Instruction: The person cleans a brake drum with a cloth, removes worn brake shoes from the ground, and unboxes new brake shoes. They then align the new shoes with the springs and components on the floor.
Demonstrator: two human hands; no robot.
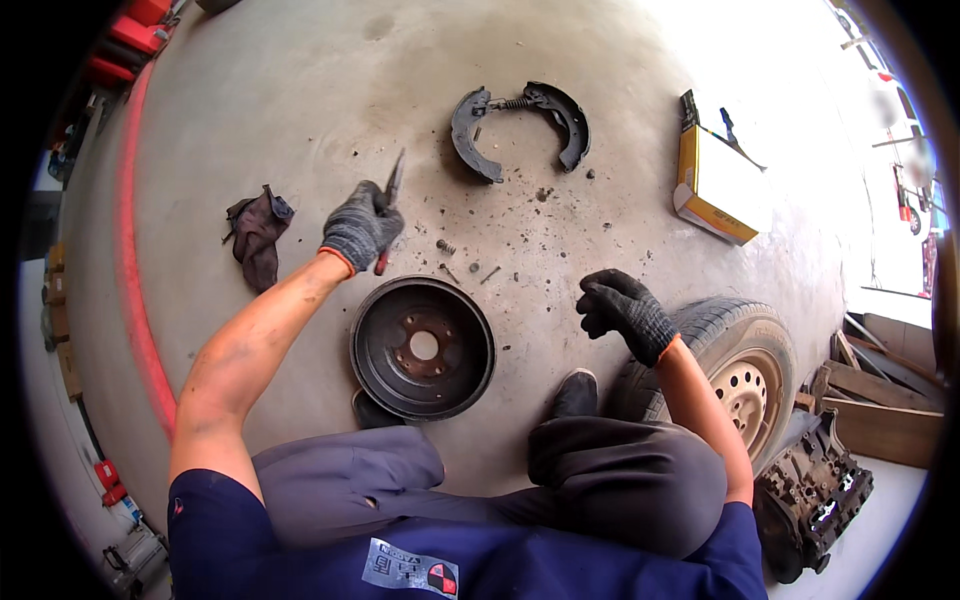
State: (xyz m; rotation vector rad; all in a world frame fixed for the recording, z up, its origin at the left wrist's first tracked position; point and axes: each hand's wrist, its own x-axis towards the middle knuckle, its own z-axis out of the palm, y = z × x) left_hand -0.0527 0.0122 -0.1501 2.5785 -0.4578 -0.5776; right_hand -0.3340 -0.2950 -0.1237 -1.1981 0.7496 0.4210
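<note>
The left hand (362, 228) grips pliers (396, 182), tips toward 12 o'clock; the right hand (625, 308) is loosely curled, and whether it holds anything I cannot tell. The wheel (727, 365) lies at the right hand's 4 o'clock. The drum (423, 372) sits at the left hand's 5, the right's 9. The shoes (467, 140) lie at the left's 2, the right's 11. The rag (260, 238) is at the left's 9, a spring (446, 247) between its 3 and 4.
</note>
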